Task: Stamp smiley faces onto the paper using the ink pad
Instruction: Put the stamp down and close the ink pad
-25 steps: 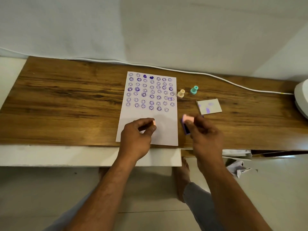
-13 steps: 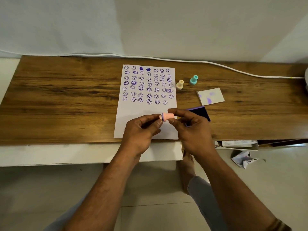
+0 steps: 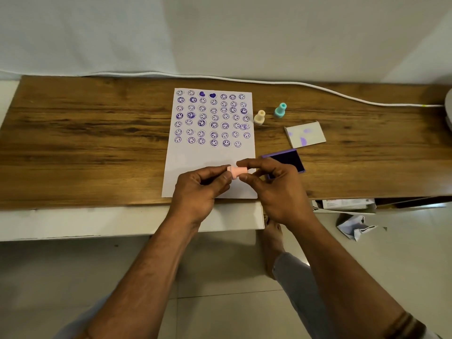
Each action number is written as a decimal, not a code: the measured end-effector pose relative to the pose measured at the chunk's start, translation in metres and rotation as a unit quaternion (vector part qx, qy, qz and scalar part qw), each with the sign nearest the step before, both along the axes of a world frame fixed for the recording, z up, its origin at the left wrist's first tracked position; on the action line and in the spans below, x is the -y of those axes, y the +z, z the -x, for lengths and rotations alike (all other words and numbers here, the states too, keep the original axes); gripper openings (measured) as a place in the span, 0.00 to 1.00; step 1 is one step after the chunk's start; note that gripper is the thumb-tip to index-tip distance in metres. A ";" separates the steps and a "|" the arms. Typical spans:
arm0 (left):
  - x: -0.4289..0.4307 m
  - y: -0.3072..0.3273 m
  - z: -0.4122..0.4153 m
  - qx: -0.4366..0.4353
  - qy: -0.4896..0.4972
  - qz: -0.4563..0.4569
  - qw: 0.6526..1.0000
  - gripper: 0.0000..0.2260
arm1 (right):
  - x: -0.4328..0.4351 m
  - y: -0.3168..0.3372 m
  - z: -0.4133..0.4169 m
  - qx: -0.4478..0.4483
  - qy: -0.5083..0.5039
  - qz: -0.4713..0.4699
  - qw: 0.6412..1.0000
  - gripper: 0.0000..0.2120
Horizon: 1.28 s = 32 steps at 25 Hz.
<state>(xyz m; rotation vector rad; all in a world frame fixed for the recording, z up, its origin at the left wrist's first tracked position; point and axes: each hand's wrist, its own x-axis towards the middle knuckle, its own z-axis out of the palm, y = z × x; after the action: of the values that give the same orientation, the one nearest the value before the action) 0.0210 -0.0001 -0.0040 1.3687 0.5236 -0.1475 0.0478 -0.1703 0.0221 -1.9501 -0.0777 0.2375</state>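
A white sheet of paper (image 3: 195, 157) lies on the wooden table (image 3: 85, 143), its upper part filled with rows of purple smiley stamps. Over the blank lower part, a small pink stamp (image 3: 236, 172) lies sideways between both hands. My left hand (image 3: 200, 189) pinches its left end, and my right hand (image 3: 276, 189) pinches its right end with thumb and forefinger. The open purple ink pad (image 3: 288, 159) sits just right of the paper, partly hidden behind my right hand.
A cream stamp (image 3: 259, 117) and a teal stamp (image 3: 280, 110) stand right of the paper. The ink pad's lid (image 3: 305, 134), smeared purple, lies near them. A white cable (image 3: 318, 88) runs along the table's back edge. Crumpled paper (image 3: 352, 227) lies on the floor.
My right hand brought the pink stamp from beside the ink pad over to the paper, where my left hand met it. Both hands now hold it, and the ink pad is uncovered.
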 end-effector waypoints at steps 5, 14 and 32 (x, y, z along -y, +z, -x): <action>-0.001 0.004 -0.004 0.018 -0.005 0.026 0.999 0.12 | -0.001 0.007 -0.009 0.035 -0.040 -0.004 0.999 0.13; -0.009 -0.004 -0.005 0.016 0.031 -0.045 0.998 0.11 | 0.029 -0.028 -0.104 0.162 -0.126 0.345 0.916 0.12; -0.014 -0.004 -0.008 0.018 0.078 -0.051 0.995 0.10 | 0.068 -0.030 -0.125 -0.026 -0.154 0.417 0.895 0.46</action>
<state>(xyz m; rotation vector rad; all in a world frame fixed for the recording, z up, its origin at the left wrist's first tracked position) 0.0287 0.0135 -0.0075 1.4219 0.6122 0.0315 0.1730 -0.2386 -0.0079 -2.7655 0.4378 0.1130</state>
